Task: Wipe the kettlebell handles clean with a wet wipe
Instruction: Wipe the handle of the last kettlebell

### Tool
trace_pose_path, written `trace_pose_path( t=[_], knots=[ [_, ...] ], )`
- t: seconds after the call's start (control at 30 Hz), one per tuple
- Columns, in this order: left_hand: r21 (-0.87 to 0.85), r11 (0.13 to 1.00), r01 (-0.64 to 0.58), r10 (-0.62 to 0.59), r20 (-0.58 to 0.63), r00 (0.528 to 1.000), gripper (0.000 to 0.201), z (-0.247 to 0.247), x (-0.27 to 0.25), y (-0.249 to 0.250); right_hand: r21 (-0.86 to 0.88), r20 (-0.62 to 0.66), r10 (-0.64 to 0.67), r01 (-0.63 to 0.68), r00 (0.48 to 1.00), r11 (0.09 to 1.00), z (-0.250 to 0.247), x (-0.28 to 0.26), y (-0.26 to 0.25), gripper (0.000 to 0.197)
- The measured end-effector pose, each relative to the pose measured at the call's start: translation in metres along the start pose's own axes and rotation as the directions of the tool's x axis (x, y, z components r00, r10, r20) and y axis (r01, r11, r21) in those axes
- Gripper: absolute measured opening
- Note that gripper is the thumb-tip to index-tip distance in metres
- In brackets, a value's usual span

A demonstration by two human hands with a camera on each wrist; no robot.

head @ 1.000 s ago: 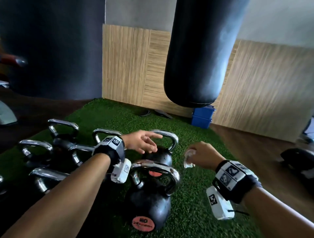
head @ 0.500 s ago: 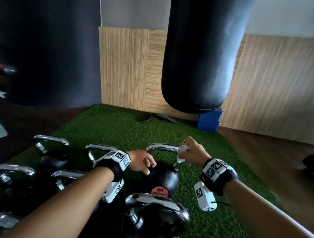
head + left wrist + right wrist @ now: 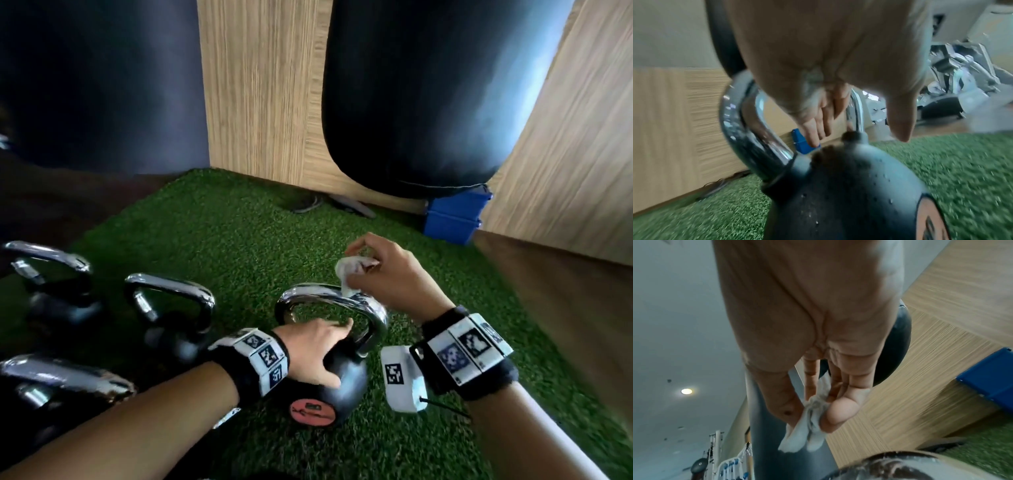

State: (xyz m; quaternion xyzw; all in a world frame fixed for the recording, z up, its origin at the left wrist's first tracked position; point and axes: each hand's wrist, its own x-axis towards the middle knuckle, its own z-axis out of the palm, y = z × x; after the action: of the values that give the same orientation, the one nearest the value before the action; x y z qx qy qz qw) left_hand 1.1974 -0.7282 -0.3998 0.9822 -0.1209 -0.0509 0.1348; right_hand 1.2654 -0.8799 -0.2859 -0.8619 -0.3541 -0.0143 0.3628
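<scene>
A black kettlebell (image 3: pixel 346 383) with a chrome handle (image 3: pixel 318 296) stands on the green turf in the middle of the head view. My left hand (image 3: pixel 339 353) rests on its ball, the fingers (image 3: pixel 813 134) straight and reaching under the handle (image 3: pixel 740 123), the thumb spread on the near side. My right hand (image 3: pixel 359 270) pinches a crumpled white wet wipe (image 3: pixel 347 277), whose lower edge touches the top right of the handle. In the right wrist view the wipe (image 3: pixel 797 443) hangs from between thumb and fingers of the right hand (image 3: pixel 812 423).
Other chrome-handled kettlebells (image 3: pixel 171 308) (image 3: pixel 48 270) (image 3: pixel 65 380) crowd the turf at the left. A black punching bag (image 3: pixel 411 102) hangs just beyond, above a blue box (image 3: pixel 452 219) by the wooden wall panel (image 3: pixel 260 102). A dark cable (image 3: pixel 308 205) lies on the turf by the wall.
The head has come closer to the far kettlebell. My left hand has settled onto its ball. The right hand has brought the wipe to the top of the handle.
</scene>
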Motion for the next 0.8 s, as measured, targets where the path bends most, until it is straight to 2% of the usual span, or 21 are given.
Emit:
trace_pose_path(
  t=[0.13,0.27,0.37,0.53,0.67,0.73,0.8],
  knots=[
    [0.164,0.986,0.003,-0.012,0.055,0.998,0.120,0.034,0.029,-0.004,-0.012,0.042,-0.025,0.025,0.999,1.000,0.000,0.007,0.015,0.032],
    [0.311,0.950,0.030,-0.028,-0.010,1.000,0.125,0.054,0.037,-0.007,-0.079,0.027,-0.037,0.039,0.999,0.996,0.003,0.006,0.027,0.023],
    [0.302,0.952,0.054,-0.036,-0.064,0.997,0.122,0.061,0.034,-0.009,-0.138,0.034,-0.093,0.097,0.995,0.986,0.007,0.003,0.030,0.025],
    [0.305,0.949,0.083,-0.058,-0.089,0.994,0.110,0.059,0.032,-0.004,-0.172,0.039,-0.216,0.219,0.976,0.960,0.021,0.003,0.022,0.023],
    [0.281,0.956,0.085,-0.057,-0.107,0.993,0.108,0.058,0.030,-0.002,-0.124,0.002,-0.223,0.221,0.975,0.967,0.027,0.001,0.024,0.024],
    [0.274,0.958,0.079,-0.047,-0.123,0.991,0.105,0.058,0.030,-0.003,-0.155,-0.005,-0.212,0.209,0.977,0.966,0.022,-0.005,0.030,0.019],
    [0.282,0.956,0.085,-0.058,-0.102,0.993,0.110,0.059,0.031,-0.003,-0.172,-0.047,-0.188,0.178,0.981,0.969,0.016,-0.012,0.038,0.015]
  ],
)
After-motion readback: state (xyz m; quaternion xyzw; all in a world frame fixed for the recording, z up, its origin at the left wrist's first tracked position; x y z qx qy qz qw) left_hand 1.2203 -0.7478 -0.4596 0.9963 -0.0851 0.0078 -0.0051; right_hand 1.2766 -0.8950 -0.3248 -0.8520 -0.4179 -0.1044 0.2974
